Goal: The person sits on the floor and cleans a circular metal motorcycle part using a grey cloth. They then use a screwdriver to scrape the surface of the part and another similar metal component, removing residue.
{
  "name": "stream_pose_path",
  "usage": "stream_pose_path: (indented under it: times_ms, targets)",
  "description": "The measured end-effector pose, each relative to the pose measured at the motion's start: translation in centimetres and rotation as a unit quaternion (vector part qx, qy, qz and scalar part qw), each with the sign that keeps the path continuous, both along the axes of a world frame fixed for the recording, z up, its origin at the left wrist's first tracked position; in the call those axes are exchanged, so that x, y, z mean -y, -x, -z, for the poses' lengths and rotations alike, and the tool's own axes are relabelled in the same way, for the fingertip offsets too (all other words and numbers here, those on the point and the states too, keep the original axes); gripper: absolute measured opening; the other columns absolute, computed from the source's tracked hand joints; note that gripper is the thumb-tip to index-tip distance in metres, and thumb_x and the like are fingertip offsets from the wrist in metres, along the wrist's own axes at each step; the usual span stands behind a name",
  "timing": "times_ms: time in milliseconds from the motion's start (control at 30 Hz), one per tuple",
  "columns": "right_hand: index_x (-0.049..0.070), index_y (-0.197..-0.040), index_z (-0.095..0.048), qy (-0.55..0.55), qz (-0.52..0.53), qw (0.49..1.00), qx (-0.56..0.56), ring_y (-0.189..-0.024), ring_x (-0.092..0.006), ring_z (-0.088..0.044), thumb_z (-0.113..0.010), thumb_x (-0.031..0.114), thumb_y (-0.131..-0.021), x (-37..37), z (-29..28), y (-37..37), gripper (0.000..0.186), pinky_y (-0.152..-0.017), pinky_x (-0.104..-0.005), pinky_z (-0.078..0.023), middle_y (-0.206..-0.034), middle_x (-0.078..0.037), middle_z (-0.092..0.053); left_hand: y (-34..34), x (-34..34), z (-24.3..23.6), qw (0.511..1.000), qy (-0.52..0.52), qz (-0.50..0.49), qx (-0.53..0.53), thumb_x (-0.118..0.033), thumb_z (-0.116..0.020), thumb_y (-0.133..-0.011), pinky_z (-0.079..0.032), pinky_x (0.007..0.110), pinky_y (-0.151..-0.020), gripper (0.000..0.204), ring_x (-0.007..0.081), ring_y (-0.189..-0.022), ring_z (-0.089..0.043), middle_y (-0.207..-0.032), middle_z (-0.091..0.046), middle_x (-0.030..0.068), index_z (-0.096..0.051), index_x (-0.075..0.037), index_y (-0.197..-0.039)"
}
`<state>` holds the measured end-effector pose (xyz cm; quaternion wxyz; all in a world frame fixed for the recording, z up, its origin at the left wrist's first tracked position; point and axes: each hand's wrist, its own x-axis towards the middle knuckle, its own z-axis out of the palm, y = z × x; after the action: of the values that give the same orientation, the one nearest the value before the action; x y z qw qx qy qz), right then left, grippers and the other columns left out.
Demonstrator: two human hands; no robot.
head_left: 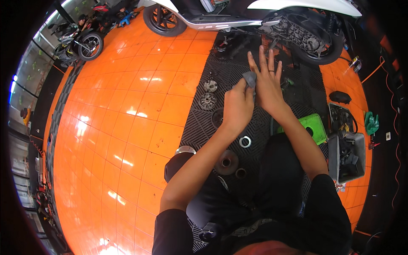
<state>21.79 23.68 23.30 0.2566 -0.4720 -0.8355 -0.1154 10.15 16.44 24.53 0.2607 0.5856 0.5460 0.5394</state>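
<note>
My left hand [238, 105] is closed on a small grey cloth-like piece [250, 78]; whether it is rag or sandpaper I cannot make out. Right beside it, my right hand [269, 87] is held up with its fingers spread, and the grey piece lies against its thumb side. Beneath both hands, round metal parts rest on a black ribbed mat [193, 127]: a finned disc [208, 101], a smaller round part [210, 86], a shiny ring [245, 142] and a wide disc with a central hub [226, 162].
A white scooter [229, 24] stands across the far side, its engine side exposed. To my right are a bright green plastic part [316, 124] and a grey bin [361, 163] of dark parts. Orange floor tiles [127, 110] stretch left, toward a parked motorcycle [89, 46] and a person far off.
</note>
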Motion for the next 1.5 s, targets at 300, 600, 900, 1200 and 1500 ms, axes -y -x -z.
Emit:
stream_pose_path:
  times_ms: [300, 600, 900, 1200, 1500]
  targets:
    - [0.013, -0.151, -0.027, 0.030, -0.049, 0.997, -0.051, -0.145, -0.0439, -0.006, -0.055, -0.002, -0.080, 1.2, -0.6, 0.5, 0.078, -0.111, -0.0646, -0.014, -0.159, -0.019, -0.007, 0.9, -3.6, 0.9, 0.978, 0.018, 0.069, 0.197, -0.012, -0.063, -0.092, -0.048, 0.029, -0.082, 0.023, 0.0160, -0.094, -0.060, -0.103, -0.064, 0.0110, -0.058, 0.003, -0.109]
    - [0.010, -0.149, -0.032, 0.031, -0.091, 0.994, -0.050, -0.145, -0.0434, -0.009, -0.054, -0.006, -0.074, 1.4, -0.7, 0.9, 0.080, -0.112, -0.0631, -0.016, -0.158, -0.016, -0.011, 1.6, -5.0, 1.0, 0.946, -0.031, 0.045, 0.320, -0.015, -0.059, -0.094, -0.046, 0.027, -0.078, 0.025, 0.0135, -0.089, -0.056, -0.099, -0.061, 0.0122, -0.053, 0.006, -0.106]
    - [-0.005, -0.136, -0.045, 0.307, -0.203, 0.843, -0.392, -0.125, -0.0266, -0.051, -0.064, 0.035, -0.091, 0.3, 1.7, 1.2, 0.063, -0.105, -0.0343, -0.039, -0.134, -0.020, -0.053, 5.8, -5.9, 0.8, 0.984, 0.005, 0.010, 0.176, -0.024, -0.063, -0.092, -0.048, 0.033, -0.085, 0.036, 0.0223, -0.094, -0.063, -0.104, -0.067, 0.0176, -0.059, 0.004, -0.114]
    - [-0.005, -0.111, -0.063, 0.284, -0.168, 0.914, -0.234, -0.097, -0.0150, -0.060, -0.065, 0.041, -0.090, -3.9, 6.7, -3.8, 0.050, -0.088, -0.0267, -0.046, -0.103, -0.009, -0.066, 6.9, -3.4, 0.1, 0.972, 0.055, 0.108, -0.201, -0.025, -0.061, -0.091, -0.050, 0.038, -0.082, 0.036, 0.0309, -0.092, -0.067, -0.098, -0.069, 0.0219, -0.062, 0.005, -0.112]
    - [-0.002, -0.126, -0.055, 0.338, -0.112, 0.922, -0.150, -0.111, -0.0219, -0.060, -0.067, 0.037, -0.087, -4.7, 8.6, -9.9, 0.057, -0.098, -0.0322, -0.043, -0.115, -0.012, -0.065, 10.1, -1.5, -2.1, 0.931, 0.131, 0.139, -0.311, -0.026, -0.061, -0.091, -0.052, 0.038, -0.082, 0.037, 0.0342, -0.093, -0.067, -0.100, -0.068, 0.0228, -0.063, 0.005, -0.112]
